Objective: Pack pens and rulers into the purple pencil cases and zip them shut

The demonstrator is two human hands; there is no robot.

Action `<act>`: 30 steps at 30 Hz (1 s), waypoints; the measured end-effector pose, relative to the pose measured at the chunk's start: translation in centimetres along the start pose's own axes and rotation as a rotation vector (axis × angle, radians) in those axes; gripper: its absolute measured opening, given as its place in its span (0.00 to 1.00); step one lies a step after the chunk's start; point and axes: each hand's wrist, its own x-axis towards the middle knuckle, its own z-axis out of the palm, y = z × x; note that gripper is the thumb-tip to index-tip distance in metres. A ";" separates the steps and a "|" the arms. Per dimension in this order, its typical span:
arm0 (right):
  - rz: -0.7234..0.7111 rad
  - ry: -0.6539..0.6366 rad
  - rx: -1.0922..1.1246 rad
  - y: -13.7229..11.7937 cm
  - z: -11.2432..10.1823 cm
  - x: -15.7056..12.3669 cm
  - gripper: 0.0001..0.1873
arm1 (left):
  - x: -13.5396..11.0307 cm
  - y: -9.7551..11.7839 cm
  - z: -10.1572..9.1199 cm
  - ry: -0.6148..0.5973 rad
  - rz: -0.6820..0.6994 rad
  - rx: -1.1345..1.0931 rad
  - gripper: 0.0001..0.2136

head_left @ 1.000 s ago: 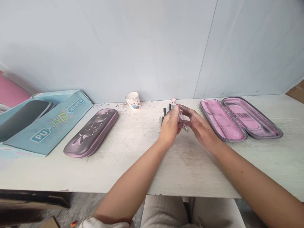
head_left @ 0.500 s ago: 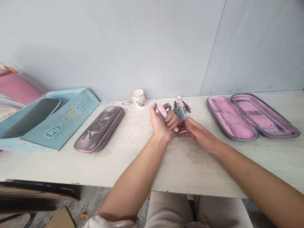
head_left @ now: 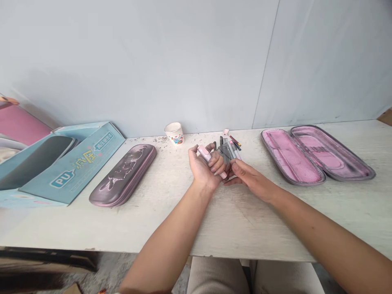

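Note:
Palm up, my left hand [head_left: 206, 166] has its fingers wrapped round a pink highlighter [head_left: 204, 153], whose lower end shows below the fingers. My right hand [head_left: 249, 177] is closed close beside it, thumb over bent fingers; what it grips, if anything, is hidden. Just beyond the hands lie grey and white pens [head_left: 235, 151], a dark see-through flat piece [head_left: 225, 150] and a few thin dark and coloured pencils [head_left: 235, 142]. A small pink eraser-like block [head_left: 226, 132] sits behind them.
An open pink-lined pencil case [head_left: 309, 157] lies at the right. On the left are a closed dark pencil case [head_left: 124, 175] and a blue cardboard box [head_left: 82, 163] with a dark case [head_left: 36, 161] inside. A paper cup [head_left: 174, 134] stands near the wall, with shavings beside it.
The view has shifted slightly, so the things on the table appear lower and further left. Both hands keep nearly the same pose, my left still round the highlighter.

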 end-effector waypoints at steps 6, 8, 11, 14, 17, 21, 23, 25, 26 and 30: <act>0.014 -0.004 -0.033 -0.1 0.1 0.0 0.19 | -0.1 -0.1 0.0 0.028 -0.004 0.014 0.17; 0.011 -0.006 -0.039 0.0 0.0 0.1 0.19 | -0.1 -0.1 -0.1 0.031 -0.010 0.010 0.17; 0.009 -0.012 -0.064 0.3 -0.1 0.1 0.19 | 0.0 -0.1 -0.2 0.026 -0.018 0.000 0.17; 0.014 -0.016 -0.091 0.5 -0.2 0.2 0.19 | 0.1 0.0 -0.2 0.025 -0.005 -0.012 0.17; 0.012 -0.015 -0.123 0.7 -0.3 0.4 0.20 | 0.1 0.0 -0.1 0.035 0.001 -0.009 0.18; 0.011 -0.007 -0.136 0.9 -0.4 0.5 0.21 | 0.0 0.0 0.0 0.033 0.024 0.021 0.17; 0.004 0.005 -0.142 1.0 -0.4 0.6 0.21 | 0.0 -0.1 0.0 0.029 0.033 0.039 0.17; -0.008 0.029 -0.177 1.2 -0.4 0.7 0.21 | 0.1 -0.3 0.0 0.025 0.042 0.065 0.17; -0.008 0.047 -0.197 1.3 -0.4 0.8 0.21 | 0.2 -0.5 0.0 0.021 0.051 0.081 0.17; -0.006 0.161 -0.278 1.8 -0.6 1.4 0.19 | 0.5 -1.3 0.2 -0.014 0.121 0.171 0.10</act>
